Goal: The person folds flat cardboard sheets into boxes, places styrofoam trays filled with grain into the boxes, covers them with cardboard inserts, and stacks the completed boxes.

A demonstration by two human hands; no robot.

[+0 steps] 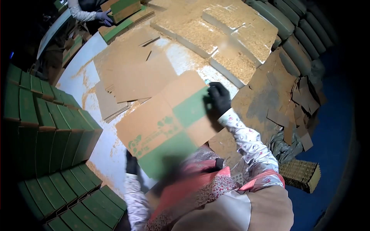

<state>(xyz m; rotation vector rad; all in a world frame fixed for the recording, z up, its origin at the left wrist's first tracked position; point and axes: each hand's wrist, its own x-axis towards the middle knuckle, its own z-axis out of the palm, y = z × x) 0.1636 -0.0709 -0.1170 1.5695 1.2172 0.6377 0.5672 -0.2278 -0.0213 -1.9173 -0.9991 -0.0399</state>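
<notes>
A flat cardboard carton (154,111), brown with green panels and green print, lies tilted in front of my body in the head view. My left hand (132,164), in a dark glove, grips its lower left edge, with the fingers partly hidden. At the right edge, my gloved right hand (219,98) has its fingers curled closed around the carton's side. Behind the carton, a pile of plain brown cardboard sheets (135,73) rests on the white table (89,106).
Green-and-brown boxes (58,119) stand stacked at left. Trays filled with wood-coloured shavings (235,63) sit at the back. Another person's gloved hand (104,17) touches a carton at upper left. Green sacks (296,54) and scrap cardboard (304,96) lie at right.
</notes>
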